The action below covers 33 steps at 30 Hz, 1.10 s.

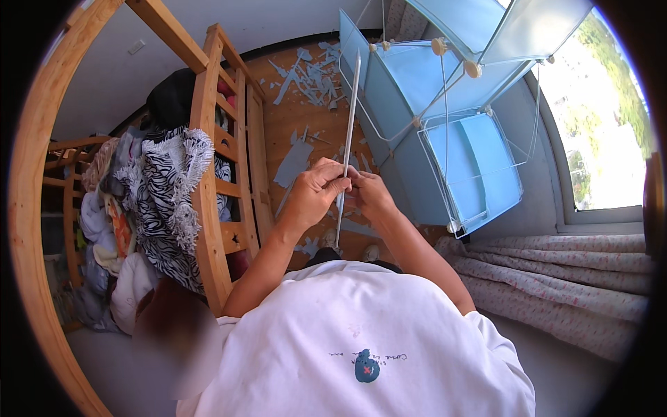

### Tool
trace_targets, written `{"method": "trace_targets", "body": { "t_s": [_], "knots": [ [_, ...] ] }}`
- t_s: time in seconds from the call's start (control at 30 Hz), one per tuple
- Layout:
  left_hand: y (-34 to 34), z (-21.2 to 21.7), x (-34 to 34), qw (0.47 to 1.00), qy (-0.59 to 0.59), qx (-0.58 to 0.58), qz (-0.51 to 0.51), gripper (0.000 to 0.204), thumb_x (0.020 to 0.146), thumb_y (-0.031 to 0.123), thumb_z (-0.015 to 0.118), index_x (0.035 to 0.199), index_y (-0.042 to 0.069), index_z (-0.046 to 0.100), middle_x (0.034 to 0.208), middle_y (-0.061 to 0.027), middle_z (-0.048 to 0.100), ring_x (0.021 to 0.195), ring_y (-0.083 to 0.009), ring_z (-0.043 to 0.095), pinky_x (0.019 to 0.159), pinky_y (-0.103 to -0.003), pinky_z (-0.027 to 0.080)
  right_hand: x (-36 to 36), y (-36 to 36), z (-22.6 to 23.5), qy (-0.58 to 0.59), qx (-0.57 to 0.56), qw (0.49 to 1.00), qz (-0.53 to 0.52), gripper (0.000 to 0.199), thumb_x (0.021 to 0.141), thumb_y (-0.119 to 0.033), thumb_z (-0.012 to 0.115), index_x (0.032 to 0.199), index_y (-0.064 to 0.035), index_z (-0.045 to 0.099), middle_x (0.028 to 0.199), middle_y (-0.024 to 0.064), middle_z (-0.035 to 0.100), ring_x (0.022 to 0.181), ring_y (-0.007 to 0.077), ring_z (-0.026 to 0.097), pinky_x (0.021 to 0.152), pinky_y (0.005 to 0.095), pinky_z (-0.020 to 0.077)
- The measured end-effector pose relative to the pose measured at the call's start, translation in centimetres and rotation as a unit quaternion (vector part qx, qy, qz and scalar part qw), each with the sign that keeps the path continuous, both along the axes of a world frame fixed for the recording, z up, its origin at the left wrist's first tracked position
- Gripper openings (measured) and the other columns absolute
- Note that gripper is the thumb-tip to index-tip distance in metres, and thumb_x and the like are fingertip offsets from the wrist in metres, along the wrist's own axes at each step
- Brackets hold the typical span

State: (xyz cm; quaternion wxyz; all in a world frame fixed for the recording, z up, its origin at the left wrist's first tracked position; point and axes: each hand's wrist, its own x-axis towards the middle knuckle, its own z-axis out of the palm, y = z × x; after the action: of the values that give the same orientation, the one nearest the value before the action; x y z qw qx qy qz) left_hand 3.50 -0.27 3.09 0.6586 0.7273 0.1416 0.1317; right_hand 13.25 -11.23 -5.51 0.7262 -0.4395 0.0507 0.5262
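A thin, flat panel (353, 104) stands upright in front of me, almost edge-on to the view. My left hand (313, 194) grips its near part, thumb and fingers closed on it from the left. On the other side, my right hand (373, 194) has its fingers bent and pinched at the same edge, close to the left fingertips. Whether the right fingers also hold a bit of film there is too small to tell. Torn grey-blue scraps (294, 164) lie on the wooden floor beyond and below my hands.
To the right stands a pale blue cube cabinet (403, 163) of panels, white wire frames and round connectors. A wooden bunk bed (207, 174) with a zebra-print cloth (163, 187) fills the left. A curtain (556, 274) hangs below the window (590, 139). A blurred brown shape (170, 320) is at lower left.
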Motion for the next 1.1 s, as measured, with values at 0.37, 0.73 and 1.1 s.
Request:
{"method": "trace_targets", "body": {
  "t_s": [0.37, 0.73, 1.1],
  "knots": [
    [2.1, -1.9, 0.3, 0.982, -0.063, -0.176, 0.03, 0.022, 0.09, 0.009, 0.048, 0.104, -0.005, 0.057, 0.068, -0.0006, 0.053, 0.078, -0.0117, 0.051, 0.08, -0.026, 0.038, 0.1, -0.4, 4.7, -0.584, -0.241, 0.723, 0.28, 0.029, 0.074, -0.03, 0.066, 0.076, -0.002, 0.061, 0.073, 0.0149, 0.06, 0.068, 0.0296, 0.058, 0.06, 0.0385, 0.0442],
    [2.8, -2.0, 0.8, 0.966, -0.049, -0.252, 0.014, 0.021, 0.09, 0.012, 0.049, 0.104, -0.001, 0.057, 0.07, 0.0005, 0.054, 0.081, -0.0123, 0.054, 0.076, -0.024, 0.042, -0.8, -0.1, 3.9, -0.082, 0.128, 0.965, 0.213, 0.027, 0.087, -0.019, 0.057, 0.111, -0.0058, 0.058, 0.08, -0.0021, 0.056, 0.079, 0.0076, 0.053, 0.067, 0.0239, 0.044],
    [1.8, -3.4, 0.8, 0.963, -0.028, -0.235, 0.129, 0.02, 0.087, 0.011, 0.055, 0.103, 0.0, 0.059, 0.076, 0.0004, 0.057, 0.073, -0.007, 0.053, 0.065, -0.02, 0.044, -3.2, 0.0, 4.5, -0.217, -0.029, 0.973, 0.077, 0.018, 0.087, -0.014, 0.056, 0.096, 0.0, 0.06, 0.069, -0.0022, 0.053, 0.055, 0.0049, 0.045, 0.049, 0.0204, 0.0355]
  ]
}}
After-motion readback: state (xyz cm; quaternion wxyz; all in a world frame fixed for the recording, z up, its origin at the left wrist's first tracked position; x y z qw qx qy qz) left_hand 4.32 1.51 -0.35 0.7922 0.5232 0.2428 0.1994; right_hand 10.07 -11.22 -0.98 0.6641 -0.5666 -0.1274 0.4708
